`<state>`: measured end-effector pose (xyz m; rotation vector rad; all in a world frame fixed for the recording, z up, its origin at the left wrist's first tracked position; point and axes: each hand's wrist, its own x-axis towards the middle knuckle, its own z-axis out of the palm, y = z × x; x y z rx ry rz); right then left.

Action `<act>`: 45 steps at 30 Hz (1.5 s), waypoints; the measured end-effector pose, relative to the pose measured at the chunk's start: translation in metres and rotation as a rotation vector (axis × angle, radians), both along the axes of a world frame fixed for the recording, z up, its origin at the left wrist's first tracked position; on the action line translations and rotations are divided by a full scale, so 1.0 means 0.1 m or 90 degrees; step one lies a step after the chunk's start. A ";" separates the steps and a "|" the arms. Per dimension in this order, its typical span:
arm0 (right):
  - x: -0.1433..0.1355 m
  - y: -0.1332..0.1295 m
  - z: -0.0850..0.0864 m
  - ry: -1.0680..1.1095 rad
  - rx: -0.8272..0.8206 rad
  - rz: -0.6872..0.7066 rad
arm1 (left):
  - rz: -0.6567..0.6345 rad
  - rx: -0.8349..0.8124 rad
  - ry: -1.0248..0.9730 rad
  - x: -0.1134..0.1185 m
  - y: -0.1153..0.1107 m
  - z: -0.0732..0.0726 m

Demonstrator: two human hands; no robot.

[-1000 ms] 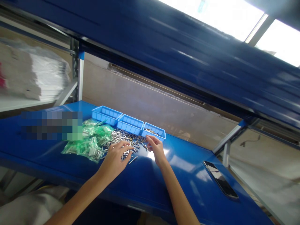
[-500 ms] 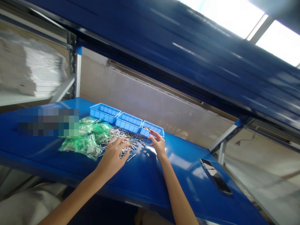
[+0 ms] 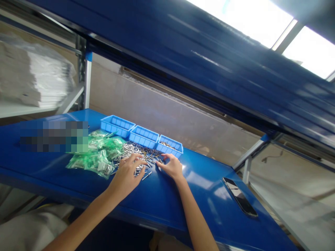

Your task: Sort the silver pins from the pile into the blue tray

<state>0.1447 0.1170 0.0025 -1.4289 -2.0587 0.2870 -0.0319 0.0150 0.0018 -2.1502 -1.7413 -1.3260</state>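
Observation:
A loose pile of thin metal pins, rivet-like in shape (image 3: pixel 141 153), lies on the blue tabletop (image 3: pixel 157 195). My left hand (image 3: pixel 128 170) hovers at the near side of the pile, fingers curved and apart from the thumb, holding nothing I can see. At the pile's right edge is my right hand (image 3: pixel 172 166), its thumb and fingers apart around a few dark pins; whether it touches them I cannot tell. Just behind it stands a blue bin (image 3: pixel 178 152) with some pins inside. Part of the pile is hidden behind my left hand.
Two more blue bins, a middle one (image 3: pixel 143 140) and a left one (image 3: pixel 115 129), line the back. Green-tinted plastic bags (image 3: pixel 91 160) of metal parts lie left of the pile. A phone (image 3: pixel 239 197) rests at the right. A blue shelf (image 3: pixel 157 52) overhangs the table.
My right hand has come down from in front of the right bin to the pile's right edge, moving slightly left. My left hand has stayed put.

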 end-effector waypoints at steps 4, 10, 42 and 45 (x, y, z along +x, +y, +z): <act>0.01 0.01 0.01 -0.017 -0.026 -0.016 | -0.008 -0.008 0.012 0.00 0.00 0.00; 0.02 -0.01 0.02 -0.013 -0.027 0.010 | -0.112 -0.035 0.111 0.03 -0.05 -0.03; -0.05 0.00 0.02 0.178 -0.052 0.092 | 0.030 0.042 0.030 -0.02 0.01 -0.04; -0.09 -0.04 0.07 0.277 -0.129 0.192 | 0.044 0.044 0.018 -0.02 0.03 -0.05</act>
